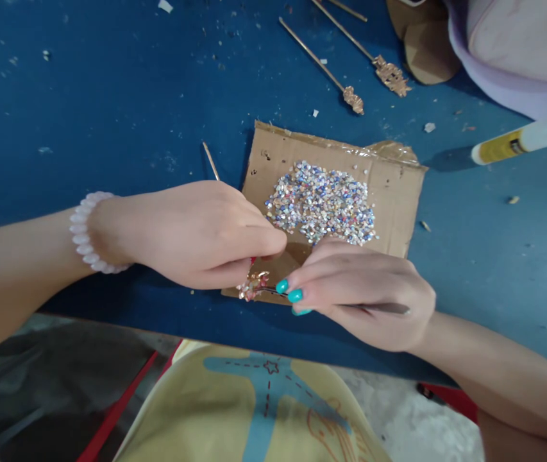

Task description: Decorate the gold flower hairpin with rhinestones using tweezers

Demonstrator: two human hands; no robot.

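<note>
My left hand (196, 234), wearing a pale beaded bracelet (83, 231), is closed on a gold-coloured hair stick (211, 162). Its thin end pokes out above the hand, and the ornate head (252, 287) shows below the fingertips. In my right hand (364, 285) is a slim pair of tweezers (391, 308), pinched between fingers with turquoise nails. The tips reach the ornate head; whether they grip a chip there is too small to tell. Just above both hands, a pile of small white, blue and pinkish chips (324, 202) lies on a piece of cardboard (401, 212).
More metal hair sticks (312, 59) lie on the blue table (109, 96) at the top. A white bottle with a yellow label (499, 151) lies at the right, below a lilac container (489, 77). Brown flat pieces (429, 51) sit beside that container.
</note>
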